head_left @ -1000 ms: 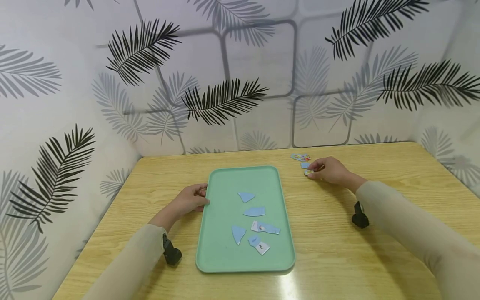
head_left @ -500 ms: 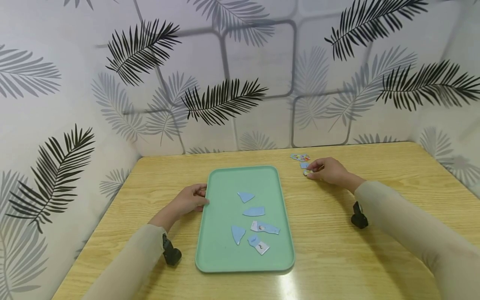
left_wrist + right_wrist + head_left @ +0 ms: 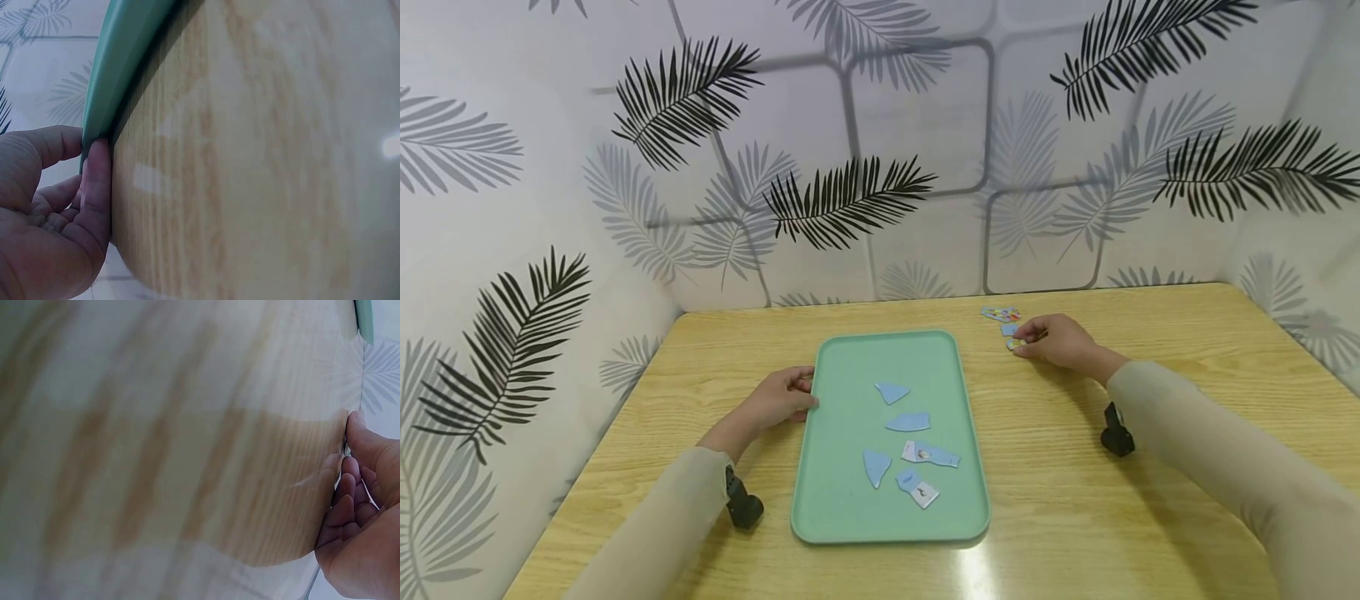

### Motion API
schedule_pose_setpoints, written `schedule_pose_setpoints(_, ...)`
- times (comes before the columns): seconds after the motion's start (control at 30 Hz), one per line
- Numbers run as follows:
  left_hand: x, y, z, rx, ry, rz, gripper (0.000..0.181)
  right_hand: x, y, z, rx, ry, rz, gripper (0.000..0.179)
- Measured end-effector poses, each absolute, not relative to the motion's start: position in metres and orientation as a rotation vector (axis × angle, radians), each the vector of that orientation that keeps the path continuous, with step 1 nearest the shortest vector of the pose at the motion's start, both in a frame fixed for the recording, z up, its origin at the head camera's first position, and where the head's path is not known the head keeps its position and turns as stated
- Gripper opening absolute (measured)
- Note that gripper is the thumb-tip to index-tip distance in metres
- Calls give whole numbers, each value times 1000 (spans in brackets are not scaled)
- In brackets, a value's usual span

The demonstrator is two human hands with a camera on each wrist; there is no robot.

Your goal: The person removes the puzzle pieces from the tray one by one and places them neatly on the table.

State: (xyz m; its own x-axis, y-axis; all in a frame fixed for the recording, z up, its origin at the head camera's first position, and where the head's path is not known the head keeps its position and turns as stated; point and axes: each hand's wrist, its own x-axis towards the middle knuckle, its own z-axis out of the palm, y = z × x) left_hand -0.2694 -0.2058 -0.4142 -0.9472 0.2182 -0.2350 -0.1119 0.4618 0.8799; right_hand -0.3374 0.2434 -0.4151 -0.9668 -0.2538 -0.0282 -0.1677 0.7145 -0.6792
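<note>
A green tray (image 3: 880,358) lies on the table, with several light-blue flat puzzle pieces on it, among them a pointed one (image 3: 908,422) and a partly white one (image 3: 917,488). At its left rim my left hand (image 3: 778,398) grips the edge; the left wrist view has thumb and finger on either side of the green rim (image 3: 125,56). To the right of the tray, my right hand (image 3: 1058,340) pinches a small yellowish piece (image 3: 1014,343) at the table surface. Just beyond it lie a small blue piece (image 3: 1008,330) and a multicoloured piece (image 3: 1002,314). In the right wrist view, the fingertips mostly hide the held piece.
The wooden table (image 3: 1097,517) meets a wall (image 3: 917,125) patterned with leaves at its back edge. More wall closes off the left side. Black wrist cameras sit on both wrists, beneath the beige sleeves (image 3: 1210,458).
</note>
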Motion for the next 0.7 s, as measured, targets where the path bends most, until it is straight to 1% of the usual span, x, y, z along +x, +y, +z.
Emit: schedule_pose_setpoints(0.7, -271, -206, -417, 76, 2399, 1488, 59, -335, 241, -412, -327, 2782, -1123, 31)
